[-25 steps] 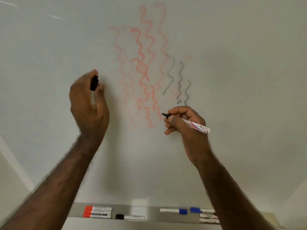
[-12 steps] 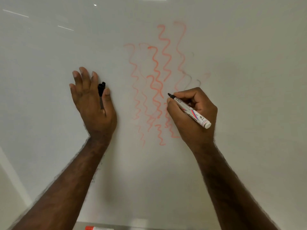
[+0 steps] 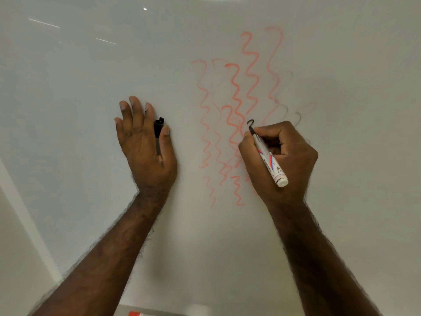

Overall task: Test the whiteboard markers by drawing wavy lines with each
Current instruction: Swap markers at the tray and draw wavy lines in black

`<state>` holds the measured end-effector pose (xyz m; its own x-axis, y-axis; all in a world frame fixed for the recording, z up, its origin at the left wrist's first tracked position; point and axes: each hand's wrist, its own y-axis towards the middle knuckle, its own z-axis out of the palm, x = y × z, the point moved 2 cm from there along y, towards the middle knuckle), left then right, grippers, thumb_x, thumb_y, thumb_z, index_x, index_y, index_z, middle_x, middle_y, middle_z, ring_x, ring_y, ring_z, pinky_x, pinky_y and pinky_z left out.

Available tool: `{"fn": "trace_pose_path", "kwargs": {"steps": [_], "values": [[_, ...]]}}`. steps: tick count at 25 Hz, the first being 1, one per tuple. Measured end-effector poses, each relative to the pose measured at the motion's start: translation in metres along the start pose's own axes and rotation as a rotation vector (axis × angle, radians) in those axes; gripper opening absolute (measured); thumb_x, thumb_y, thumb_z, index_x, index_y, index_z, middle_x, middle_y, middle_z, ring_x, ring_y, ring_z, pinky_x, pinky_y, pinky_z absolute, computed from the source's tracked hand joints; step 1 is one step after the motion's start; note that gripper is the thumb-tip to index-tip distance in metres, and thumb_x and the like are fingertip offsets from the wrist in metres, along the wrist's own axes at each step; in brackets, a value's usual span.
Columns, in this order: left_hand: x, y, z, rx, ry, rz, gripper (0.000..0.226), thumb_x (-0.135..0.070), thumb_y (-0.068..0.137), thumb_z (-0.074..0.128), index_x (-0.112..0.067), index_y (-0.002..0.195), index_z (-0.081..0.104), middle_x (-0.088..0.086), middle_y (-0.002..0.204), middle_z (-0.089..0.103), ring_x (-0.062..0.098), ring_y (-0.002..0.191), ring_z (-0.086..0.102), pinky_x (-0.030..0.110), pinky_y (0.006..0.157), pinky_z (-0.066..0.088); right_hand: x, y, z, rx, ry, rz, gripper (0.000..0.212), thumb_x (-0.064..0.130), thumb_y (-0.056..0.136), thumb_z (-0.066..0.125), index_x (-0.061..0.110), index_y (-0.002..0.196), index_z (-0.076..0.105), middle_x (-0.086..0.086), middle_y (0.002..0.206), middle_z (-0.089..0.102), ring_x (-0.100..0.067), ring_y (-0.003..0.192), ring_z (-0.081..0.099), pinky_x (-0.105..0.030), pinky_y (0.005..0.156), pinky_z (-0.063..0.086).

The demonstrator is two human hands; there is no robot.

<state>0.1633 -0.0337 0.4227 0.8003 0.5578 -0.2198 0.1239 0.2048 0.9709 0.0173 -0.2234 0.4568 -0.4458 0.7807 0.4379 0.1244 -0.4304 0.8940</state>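
Red wavy lines (image 3: 237,124) done; our right hand (image 3: 280,156) grips the black marker (image 3: 267,156) starting its squiggle, left hand (image 3: 145,144) pinching the cap (image 3: 158,127); others likely untested.

A pale wall strip (image 3: 20,224) (lower left) borders bright ceiling-light reflections (image 3: 44,23).

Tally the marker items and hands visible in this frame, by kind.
Uncapped black marker, in right hand: 1
Black cap, in left hand: 1
Red-capped marker, bottom edge: 1
Hands: 2, left hand, right hand
Total: 5
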Motion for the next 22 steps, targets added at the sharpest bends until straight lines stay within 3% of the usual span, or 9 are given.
{"fn": "trace_pose_path", "kwargs": {"steps": [4, 9, 14, 17, 22], "values": [[0.001, 0.000, 0.000, 0.000, 0.008, 0.004, 0.046, -0.007, 0.108, 0.055, 0.010, 0.149, 0.046, 0.033, 0.160, 0.038, 0.053, 0.153, 0.028, 0.067, 0.127, 0.018, -0.005, -0.008, -0.005, -0.008, -0.015, 0.031, 0.007, 0.011, 0.085, 0.081, 0.010, 0.086, 0.075, 0.001, 0.073, 0.070, -0.016, 0.066, 0.067, -0.028, 0.064, 0.055], [0.000, -0.001, 0.000, -0.009, 0.013, 0.011, 0.045, -0.008, 0.108, 0.054, 0.011, 0.148, 0.046, 0.034, 0.159, 0.039, 0.053, 0.152, 0.029, 0.067, 0.127, 0.019, -0.009, -0.023, -0.013, 0.013, 0.007, 0.111, 0.009, 0.009, 0.083, 0.083, 0.012, 0.085, 0.074, 0.002, 0.072, 0.071, -0.017, 0.066, 0.068, -0.035, 0.063, 0.057], [0.001, -0.002, 0.000, -0.006, 0.014, 0.010, 0.045, -0.008, 0.109, 0.054, 0.012, 0.148, 0.046, 0.034, 0.159, 0.038, 0.054, 0.152, 0.029, 0.067, 0.127, 0.019, -0.018, -0.036, -0.022, 0.027, -0.034, 0.142, 0.011, 0.010, 0.083, 0.085, 0.014, 0.085, 0.075, 0.012, 0.072, 0.069, -0.013, 0.066, 0.068, -0.033, 0.063, 0.057], [0.001, -0.003, 0.000, -0.009, 0.014, 0.015, 0.045, -0.008, 0.109, 0.054, 0.012, 0.148, 0.046, 0.034, 0.159, 0.039, 0.054, 0.151, 0.029, 0.068, 0.126, 0.019, -0.021, -0.046, -0.027, 0.076, -0.042, 0.148, 0.010, 0.009, 0.083, 0.085, 0.011, 0.086, 0.076, 0.007, 0.071, 0.070, -0.012, 0.065, 0.069, -0.035, 0.062, 0.058], [0.000, -0.004, 0.000, -0.019, 0.012, 0.015, 0.044, -0.007, 0.108, 0.054, 0.012, 0.148, 0.047, 0.035, 0.158, 0.040, 0.055, 0.151, 0.030, 0.069, 0.125, 0.021, -0.016, -0.029, -0.031, -0.078, -0.038, 0.130, 0.007, 0.011, 0.085, 0.082, 0.010, 0.085, 0.075, 0.002, 0.072, 0.072, -0.017, 0.066, 0.070, -0.037, 0.063, 0.057]]}}
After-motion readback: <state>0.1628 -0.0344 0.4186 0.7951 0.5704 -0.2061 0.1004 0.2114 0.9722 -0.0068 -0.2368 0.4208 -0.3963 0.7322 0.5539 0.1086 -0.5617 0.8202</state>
